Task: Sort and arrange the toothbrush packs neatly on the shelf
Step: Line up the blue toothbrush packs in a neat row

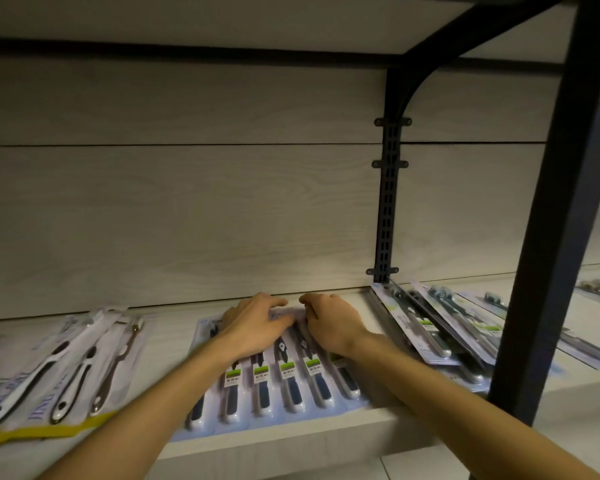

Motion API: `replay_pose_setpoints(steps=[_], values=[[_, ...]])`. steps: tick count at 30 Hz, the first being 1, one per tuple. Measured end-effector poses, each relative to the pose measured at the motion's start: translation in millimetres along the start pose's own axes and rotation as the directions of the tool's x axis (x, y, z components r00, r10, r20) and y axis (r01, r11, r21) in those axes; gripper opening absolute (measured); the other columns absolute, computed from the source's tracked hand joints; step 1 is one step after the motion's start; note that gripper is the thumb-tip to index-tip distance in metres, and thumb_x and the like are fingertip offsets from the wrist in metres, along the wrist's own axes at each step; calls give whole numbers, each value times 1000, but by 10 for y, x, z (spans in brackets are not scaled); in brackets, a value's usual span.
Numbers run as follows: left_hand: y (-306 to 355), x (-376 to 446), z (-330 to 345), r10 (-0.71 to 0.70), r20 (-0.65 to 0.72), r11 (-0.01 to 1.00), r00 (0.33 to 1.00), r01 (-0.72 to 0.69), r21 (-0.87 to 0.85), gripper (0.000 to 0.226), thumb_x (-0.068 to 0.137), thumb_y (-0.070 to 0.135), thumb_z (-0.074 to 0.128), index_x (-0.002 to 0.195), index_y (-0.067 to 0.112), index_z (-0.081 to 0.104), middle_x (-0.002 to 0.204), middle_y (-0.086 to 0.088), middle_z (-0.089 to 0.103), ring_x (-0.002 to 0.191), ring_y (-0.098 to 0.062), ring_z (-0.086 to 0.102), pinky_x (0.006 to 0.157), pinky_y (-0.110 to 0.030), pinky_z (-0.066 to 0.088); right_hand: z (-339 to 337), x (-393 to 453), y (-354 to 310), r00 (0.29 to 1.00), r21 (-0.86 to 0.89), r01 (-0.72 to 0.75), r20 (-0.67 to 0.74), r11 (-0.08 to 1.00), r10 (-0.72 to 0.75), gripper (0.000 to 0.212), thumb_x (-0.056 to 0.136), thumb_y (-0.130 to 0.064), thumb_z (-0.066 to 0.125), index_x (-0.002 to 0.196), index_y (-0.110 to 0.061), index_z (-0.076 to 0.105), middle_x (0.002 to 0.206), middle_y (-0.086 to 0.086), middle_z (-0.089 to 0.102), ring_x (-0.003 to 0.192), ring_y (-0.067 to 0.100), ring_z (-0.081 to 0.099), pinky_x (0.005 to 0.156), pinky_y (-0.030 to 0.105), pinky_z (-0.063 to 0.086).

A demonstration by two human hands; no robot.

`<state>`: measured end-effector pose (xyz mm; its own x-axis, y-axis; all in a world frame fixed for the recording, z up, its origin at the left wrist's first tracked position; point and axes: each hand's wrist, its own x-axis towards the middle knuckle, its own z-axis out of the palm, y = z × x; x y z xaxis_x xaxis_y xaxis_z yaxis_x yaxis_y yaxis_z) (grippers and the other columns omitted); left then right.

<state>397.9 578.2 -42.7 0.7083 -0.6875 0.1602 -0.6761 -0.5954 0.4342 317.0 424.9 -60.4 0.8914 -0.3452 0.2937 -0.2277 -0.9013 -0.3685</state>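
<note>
While both hands lie side by side, the left hand [257, 323] and the right hand [333, 323] press down with bent fingers on the far end of a wide toothbrush pack [278, 375] in the middle of the pale wooden shelf [291, 441]. Its green labels are too blurry to read. More shiny packs [440, 327] lean at the right, and white-handled ones [66, 362] lie at the left.

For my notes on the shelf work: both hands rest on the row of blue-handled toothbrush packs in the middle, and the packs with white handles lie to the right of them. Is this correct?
Not quite. Both the left hand and right hand do rest on the blue-handled packs, but the head view shows the white-handled packs lying to their left, not right.
</note>
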Motion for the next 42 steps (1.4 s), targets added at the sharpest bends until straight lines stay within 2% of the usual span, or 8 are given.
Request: replay_pose_setpoints(steps=[5, 8, 12, 16, 24, 29, 37, 42], values=[[-84, -434, -220, 3, 20, 954, 1000, -8, 299, 62, 97, 65, 33, 152, 35, 32, 158, 7, 32, 143, -18, 32, 117, -50, 24, -213, -319, -101, 990, -22, 104, 96, 994, -102, 45, 105, -42, 33, 143, -22, 48, 144, 3, 50, 130, 28, 46, 106, 45, 42], [-145, -827, -205, -38, 101, 962, 994, 9, 275, 63, 99, 64, 27, 156, 38, 21, 165, 11, 13, 151, -15, 13, 122, -43, 13, -78, -502, -180, 958, -37, 156, 249, 987, -142, 48, 104, -48, 29, 142, -24, 47, 150, 4, 43, 137, 29, 38, 112, 48, 35], [-223, -1007, -49, -51, 123, 972, 991, 21, 236, 61, 101, 60, 18, 157, 38, 9, 166, 14, 0, 153, -8, 0, 125, -34, 4, 58, -536, -200, 955, -88, 175, 256, 981, -147, 53, 105, -50, 22, 149, -26, 40, 160, 3, 33, 149, 26, 25, 121, 46, 23], [-152, -1000, -54, -83, 143, 972, 986, 48, 229, 59, 105, 53, 18, 159, 31, 6, 166, 10, -3, 152, -8, -3, 121, -27, 0, 63, -555, -230, 951, -111, 211, 252, 971, -177, 53, 107, -45, 18, 150, -21, 39, 160, 6, 33, 150, 24, 23, 125, 40, 15], [81, -1083, -76, -129, 161, 976, 979, 96, 197, 60, 104, 56, 19, 158, 35, 9, 166, 12, -3, 153, -9, -4, 121, -34, 2, 30, -677, -217, 930, -196, 245, 323, 950, -173, 71, 95, -56, 0, 149, -27, 37, 163, 5, 26, 154, 29, 8, 124, 48, 12], [158, -1062, -43, -142, 172, 977, 975, 110, 183, 61, 103, 59, 19, 158, 36, 7, 166, 10, -4, 153, -11, -4, 121, -36, 2, -61, -695, -220, 946, -128, 146, 310, 981, -100, 59, 106, -51, 16, 155, -22, 29, 166, 6, 17, 155, 23, 5, 125, 42, 10], [113, -1039, -8, -123, 158, 969, 980, 83, 234, 63, 102, 60, 16, 158, 33, 3, 166, 9, -5, 153, -11, -5, 122, -34, 0, -2, -688, -143, 956, -104, 135, 274, 985, -102, 68, 98, -61, 12, 150, -24, 35, 164, 10, 23, 153, 29, 14, 124, 48, 16], [261, -1151, -6, -6, -77, 962, 997, 27, 272, 70, 99, 65, 19, 159, 30, 12, 166, 8, 9, 153, -11, 6, 123, -35, 1, -273, -893, -145, 981, -14, 167, 102, 986, -165, 58, 105, -50, 28, 151, -16, 38, 155, 11, 39, 145, 28, 31, 120, 40, 23]])
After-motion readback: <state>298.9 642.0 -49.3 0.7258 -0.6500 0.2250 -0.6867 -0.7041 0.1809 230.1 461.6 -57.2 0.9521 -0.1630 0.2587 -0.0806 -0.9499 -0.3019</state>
